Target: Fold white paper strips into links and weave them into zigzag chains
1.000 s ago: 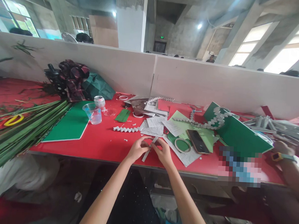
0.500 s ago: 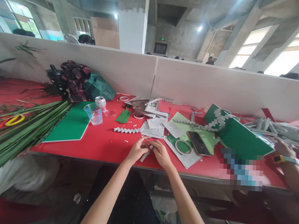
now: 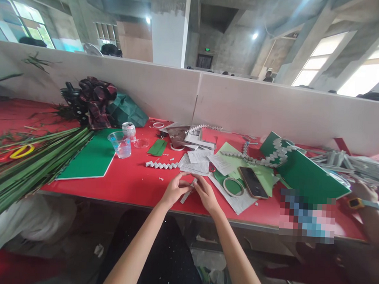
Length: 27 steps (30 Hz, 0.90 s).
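Close to the table's front edge, my left hand (image 3: 176,190) and my right hand (image 3: 204,194) meet fingertip to fingertip around a narrow paper strip (image 3: 186,195). Both hands are closed on the strip in a pinch. Its lower end points down toward me, while its upper end is partly covered by my fingers. Just beyond lies a short zigzag chain of folded paper (image 3: 163,165). Printed paper sheets (image 3: 194,165) are stacked behind my hands. To the right, a roll of tape (image 3: 233,186) and a phone (image 3: 252,182) rest on green and printed paper.
At left are long green leaves (image 3: 42,164), yellow-handled scissors (image 3: 22,151), a green board (image 3: 86,166), a plastic cup (image 3: 121,146) and a can (image 3: 129,131). Another green board (image 3: 305,171) leans at right under a longer folded chain (image 3: 278,153). A co-worker's hand (image 3: 363,191) is beyond it.
My fingers have shifted slightly around the paper strip, and its upper end shows a little differently. The whole view has moved slightly. Nothing else has visibly moved on the table.
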### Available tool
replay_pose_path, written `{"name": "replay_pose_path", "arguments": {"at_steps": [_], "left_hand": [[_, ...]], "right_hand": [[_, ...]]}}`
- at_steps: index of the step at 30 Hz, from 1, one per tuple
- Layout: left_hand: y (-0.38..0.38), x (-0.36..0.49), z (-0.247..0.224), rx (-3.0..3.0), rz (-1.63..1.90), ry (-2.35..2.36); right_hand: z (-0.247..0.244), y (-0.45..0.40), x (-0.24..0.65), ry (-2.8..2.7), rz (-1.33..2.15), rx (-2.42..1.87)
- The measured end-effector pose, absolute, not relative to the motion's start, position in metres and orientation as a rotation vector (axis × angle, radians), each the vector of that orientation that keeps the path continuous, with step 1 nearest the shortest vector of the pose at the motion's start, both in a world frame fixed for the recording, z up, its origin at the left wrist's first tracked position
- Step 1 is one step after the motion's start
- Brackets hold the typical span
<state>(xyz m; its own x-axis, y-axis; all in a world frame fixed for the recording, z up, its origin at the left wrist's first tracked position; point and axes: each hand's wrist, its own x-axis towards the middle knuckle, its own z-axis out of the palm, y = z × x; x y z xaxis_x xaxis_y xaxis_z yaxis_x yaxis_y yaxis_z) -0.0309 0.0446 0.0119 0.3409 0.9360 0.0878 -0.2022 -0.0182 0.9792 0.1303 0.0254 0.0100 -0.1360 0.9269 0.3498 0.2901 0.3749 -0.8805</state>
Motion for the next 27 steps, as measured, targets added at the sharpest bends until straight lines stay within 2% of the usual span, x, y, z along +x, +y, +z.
{"name": "replay_pose_path", "arguments": {"at_steps": [18, 27], "left_hand": [[0.0427, -0.0315, 0.0181, 1.218, 1.046, 0.785], [0.0446, -0.0299, 0.0095, 1.289, 1.087, 0.804]], "right_hand": [[0.0088, 0.0274, 0.1282, -1.719, 0.762, -1.205], [0.0116, 0.0252, 0.1286, -1.553, 0.791, -1.192]]}}
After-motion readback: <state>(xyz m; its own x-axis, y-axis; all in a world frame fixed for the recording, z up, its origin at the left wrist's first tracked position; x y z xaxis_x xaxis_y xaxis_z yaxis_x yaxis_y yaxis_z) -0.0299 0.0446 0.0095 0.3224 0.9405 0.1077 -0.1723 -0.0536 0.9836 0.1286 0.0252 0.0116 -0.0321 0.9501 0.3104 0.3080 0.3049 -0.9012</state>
